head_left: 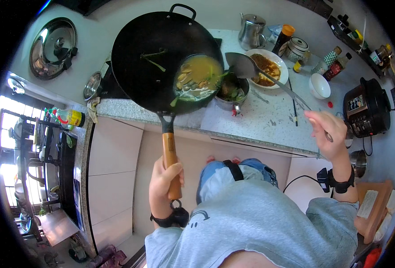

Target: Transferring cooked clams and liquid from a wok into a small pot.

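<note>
My left hand (164, 177) grips the wooden handle of a large black wok (144, 87). The wok is tilted towards the right, and yellowish broth (201, 72) with shellfish-like pieces and some greens has pooled at its right side. Below that rim stands a small metal pot (226, 104) holding greens and dark liquid, partly hidden by the wok. My right hand (328, 132) holds the long handle of a metal wok spatula (242, 65). Its blade hovers over the pot and the near edge of a white plate (283, 58) with brown sauce. A few green stalks (154, 60) cling to the wok's bare inside.
A metal kettle (251, 31), sauce bottles (337, 67), a lidded jar (297, 48) and a white bowl (319, 86) stand at the back right. A black electric cooker (366, 109) is far right. At left are a glass lid (53, 48) and a metal bowl (93, 85).
</note>
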`<state>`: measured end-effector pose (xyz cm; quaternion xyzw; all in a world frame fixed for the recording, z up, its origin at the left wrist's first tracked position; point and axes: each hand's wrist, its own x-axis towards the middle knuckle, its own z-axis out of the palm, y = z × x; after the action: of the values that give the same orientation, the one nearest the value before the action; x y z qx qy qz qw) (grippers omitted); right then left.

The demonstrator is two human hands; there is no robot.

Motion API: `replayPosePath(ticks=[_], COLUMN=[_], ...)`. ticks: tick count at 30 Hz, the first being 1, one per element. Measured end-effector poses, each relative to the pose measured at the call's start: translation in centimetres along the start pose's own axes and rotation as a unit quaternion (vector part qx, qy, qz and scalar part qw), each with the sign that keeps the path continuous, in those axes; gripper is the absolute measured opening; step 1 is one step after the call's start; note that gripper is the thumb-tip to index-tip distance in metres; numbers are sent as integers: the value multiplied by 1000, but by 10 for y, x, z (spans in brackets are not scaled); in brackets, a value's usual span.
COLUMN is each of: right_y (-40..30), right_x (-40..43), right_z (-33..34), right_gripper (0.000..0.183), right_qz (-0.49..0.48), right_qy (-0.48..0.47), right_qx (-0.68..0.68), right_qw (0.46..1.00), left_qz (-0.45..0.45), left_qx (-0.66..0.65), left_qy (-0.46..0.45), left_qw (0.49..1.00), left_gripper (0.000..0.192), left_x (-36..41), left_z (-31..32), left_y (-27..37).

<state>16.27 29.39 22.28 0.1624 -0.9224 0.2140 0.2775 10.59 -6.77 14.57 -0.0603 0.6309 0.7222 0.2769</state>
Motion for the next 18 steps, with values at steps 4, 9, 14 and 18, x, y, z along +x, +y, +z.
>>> replayPosePath(ticks=[4, 9, 14, 18], right_y=[-1, 5, 15, 22], right_x=[-1, 3, 9, 23], right_z=[-4, 2, 29, 48], right_gripper=[21, 28, 33, 33], right_qz=[37, -45, -97, -124], right_qy=[-17, -22, -11, 9], right_qx=[11, -6, -7, -16], right_qw=[999, 999, 995, 992], left_qz=[-4, -3, -9, -17], left_qx=[-2, 22, 21, 20], left_qy=[3, -6, -1, -4], left_qw=[1000, 1000, 1000, 1000], left_gripper=[16, 16, 15, 15], left_x=[0, 0, -1, 0], left_z=[1, 1, 3, 0], left_y=[1, 1, 6, 6])
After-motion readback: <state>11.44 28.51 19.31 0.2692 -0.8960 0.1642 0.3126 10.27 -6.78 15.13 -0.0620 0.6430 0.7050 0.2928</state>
